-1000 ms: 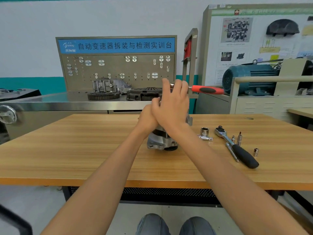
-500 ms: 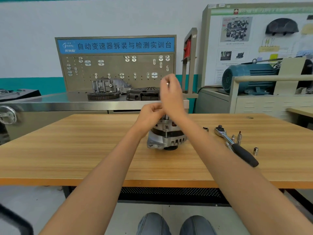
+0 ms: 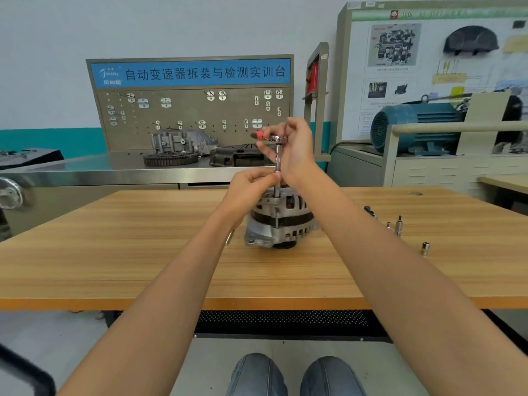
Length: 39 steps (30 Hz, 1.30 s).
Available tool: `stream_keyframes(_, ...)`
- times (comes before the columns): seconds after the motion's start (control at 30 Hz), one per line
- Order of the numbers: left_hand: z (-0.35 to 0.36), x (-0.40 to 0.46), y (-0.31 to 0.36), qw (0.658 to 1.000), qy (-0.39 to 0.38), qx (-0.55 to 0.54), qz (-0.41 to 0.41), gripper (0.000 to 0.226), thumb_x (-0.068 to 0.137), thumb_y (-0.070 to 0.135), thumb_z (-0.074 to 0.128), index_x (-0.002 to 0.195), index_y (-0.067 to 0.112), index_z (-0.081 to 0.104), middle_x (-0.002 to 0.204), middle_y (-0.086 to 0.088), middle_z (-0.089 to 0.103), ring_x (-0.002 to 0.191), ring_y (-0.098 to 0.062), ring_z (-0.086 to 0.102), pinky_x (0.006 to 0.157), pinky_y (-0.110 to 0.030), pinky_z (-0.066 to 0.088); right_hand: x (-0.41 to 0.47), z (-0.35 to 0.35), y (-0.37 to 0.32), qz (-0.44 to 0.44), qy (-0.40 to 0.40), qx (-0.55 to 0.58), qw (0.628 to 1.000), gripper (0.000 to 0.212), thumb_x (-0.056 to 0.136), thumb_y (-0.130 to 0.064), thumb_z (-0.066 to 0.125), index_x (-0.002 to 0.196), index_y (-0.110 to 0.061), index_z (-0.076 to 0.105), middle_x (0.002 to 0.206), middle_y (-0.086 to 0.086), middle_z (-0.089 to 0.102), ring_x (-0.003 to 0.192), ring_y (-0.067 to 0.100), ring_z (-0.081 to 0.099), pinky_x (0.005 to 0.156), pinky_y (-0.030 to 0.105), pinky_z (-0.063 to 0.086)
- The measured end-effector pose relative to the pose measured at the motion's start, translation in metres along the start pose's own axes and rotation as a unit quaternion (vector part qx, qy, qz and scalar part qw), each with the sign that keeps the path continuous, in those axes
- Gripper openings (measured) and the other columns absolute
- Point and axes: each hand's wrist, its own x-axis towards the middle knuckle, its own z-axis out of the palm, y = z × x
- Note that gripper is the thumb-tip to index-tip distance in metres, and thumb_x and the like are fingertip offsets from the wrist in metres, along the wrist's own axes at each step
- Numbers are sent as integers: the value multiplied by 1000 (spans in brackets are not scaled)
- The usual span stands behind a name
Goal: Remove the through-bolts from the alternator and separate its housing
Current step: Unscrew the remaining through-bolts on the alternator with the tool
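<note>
A silver alternator (image 3: 278, 225) with a dark middle band stands upright on the wooden table (image 3: 114, 252). A ratchet (image 3: 275, 138) with a red handle sits on a long extension bar (image 3: 277, 172) that runs straight down onto the alternator's top. My right hand (image 3: 295, 151) grips the ratchet head, its red handle pointing left. My left hand (image 3: 251, 187) pinches the extension bar just above the housing. The bolt under the socket is hidden.
A loose through-bolt (image 3: 229, 238) lies left of the alternator, mostly behind my forearm. Several sockets and bits (image 3: 398, 225) and one socket (image 3: 425, 248) lie on the table's right. A steel bench (image 3: 114, 172) with gearbox parts stands behind, and a blue motor (image 3: 414, 127) at the right.
The ratchet's red handle has swung from pointing right to pointing left. My right hand has turned with it, and the extension bar shows more plainly now.
</note>
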Motion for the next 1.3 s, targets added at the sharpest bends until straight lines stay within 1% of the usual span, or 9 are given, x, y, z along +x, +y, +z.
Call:
stream_keyframes(0.1, -1, -1, -2, 1000, 5, -6, -4, 19, 90, 7, 61, 85, 23, 71, 74, 13, 73, 75, 0, 67, 68, -13, 51, -10, 4, 13, -137, 35, -225, 964, 24, 94, -11, 39, 71, -10, 46, 82, 2, 52, 92, 18, 52, 70, 29, 48)
stream_keyframes(0.27, -1, -1, -2, 1000, 24, -4, -13, 38, 91, -4, 49, 77, 28, 65, 51, 10, 63, 47, 2, 56, 44, -13, 43, -30, -15, 44, -381, 162, -684, 600, 44, 80, -23, 50, 121, -8, 53, 115, 11, 51, 113, 26, 43, 85, 31, 37)
stream_keyframes(0.57, -3, 0, -2, 1000, -11, -3, 0, 14, 93, 19, 59, 94, 26, 71, 78, 18, 72, 75, 8, 64, 65, -9, 47, -3, -6, 7, -82, 14, -170, 982, 25, 93, -11, 41, 70, -9, 52, 83, 4, 54, 86, 15, 53, 74, 29, 48)
stream_keyframes(0.67, -2, 1, -4, 1000, -1, -2, -1, 11, 92, 21, 62, 97, 23, 72, 84, 13, 73, 80, 4, 66, 68, -10, 50, 0, -9, -4, 13, -28, 5, 1000, 33, 96, -15, 35, 66, -10, 48, 77, 7, 57, 81, 19, 58, 67, 29, 51)
stream_keyframes(0.73, -3, 2, -5, 1000, 1, -3, -1, 13, 92, 17, 62, 91, 25, 72, 83, 13, 74, 81, 1, 67, 73, -14, 52, -6, -3, 4, -69, 9, -159, 985, 25, 94, -12, 39, 73, -11, 51, 85, 4, 56, 86, 17, 55, 68, 27, 47)
stream_keyframes(0.87, -4, 1, -7, 1000, 11, -18, 1, 34, 91, -4, 52, 83, 25, 68, 62, 12, 70, 60, 3, 64, 56, -13, 50, -22, -16, 35, -348, 100, -654, 664, 35, 81, -16, 52, 116, -10, 53, 115, 8, 49, 110, 20, 42, 77, 24, 36)
stream_keyframes(0.93, -5, 1, -7, 1000, 19, -6, -2, 35, 91, -5, 49, 84, 24, 66, 56, 12, 66, 52, 3, 61, 48, -13, 46, -29, -18, 44, -375, 151, -701, 587, 48, 76, -20, 53, 124, -10, 51, 121, 13, 47, 117, 27, 38, 79, 28, 38)
stream_keyframes(1.2, -3, 2, -7, 1000, -20, 6, 6, 17, 90, 13, 63, 86, 27, 71, 77, 13, 74, 77, 2, 68, 67, -11, 50, -3, -1, 12, -121, 19, -244, 962, 23, 91, -9, 43, 69, -11, 47, 81, 3, 51, 87, 18, 51, 76, 31, 48)
stream_keyframes(1.3, -3, 2, -6, 1000, -22, -2, 5, 9, 89, 16, 66, 89, 21, 72, 81, 10, 75, 79, 1, 69, 69, -10, 50, 1, 0, 1, -28, -22, -103, 994, 30, 93, -10, 38, 64, -10, 46, 72, 6, 53, 77, 17, 53, 63, 28, 51)
